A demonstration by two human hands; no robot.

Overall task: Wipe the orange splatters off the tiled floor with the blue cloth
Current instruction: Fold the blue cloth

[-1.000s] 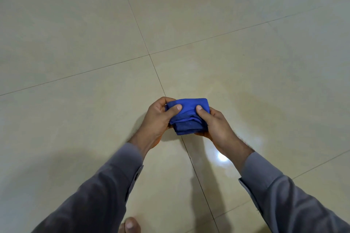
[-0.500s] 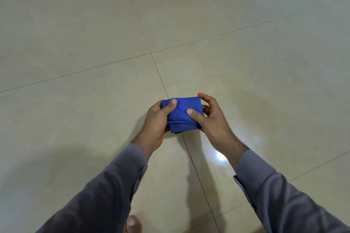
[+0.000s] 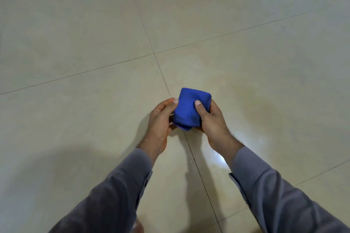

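- Since half a second ago the blue cloth (image 3: pixel 192 108) has been turned so that one broad, smooth face looks up at the camera, where before its folded edges showed; the right thumb now lies on top of that face, and both hands sit much where they were.
- Left hand (image 3: pixel 161 121) holds the cloth's left side, its thumb tip pressed on the upper left edge; its other fingers are curled under and hidden.
- Right hand (image 3: pixel 213 121) grips the right side, thumb on top, the remaining fingers wrapped behind the cloth and out of sight.
- Cloth is a folded, compact bundle held in the air above the tiled floor (image 3: pixel 75 34), between the two hands; a bit of lower layer peeks out at its bottom edge.
- Grey sleeves (image 3: pixel 117 185) cover both forearms and are cut off by the bottom of the view.
- At the bottom edge, just left of centre, a blurred skin-toned shape is cropped and too unclear to name.
- Floor is large, glossy, pale beige tiles with thin dark grout lines (image 3: pixel 144 30) crossing just beyond the hands.
- A bright glare spot (image 3: pixel 217 161) lies on the tile below the right wrist, and soft shadows of the arms fall to the left.
- No orange marks can be made out on the tiles in view.
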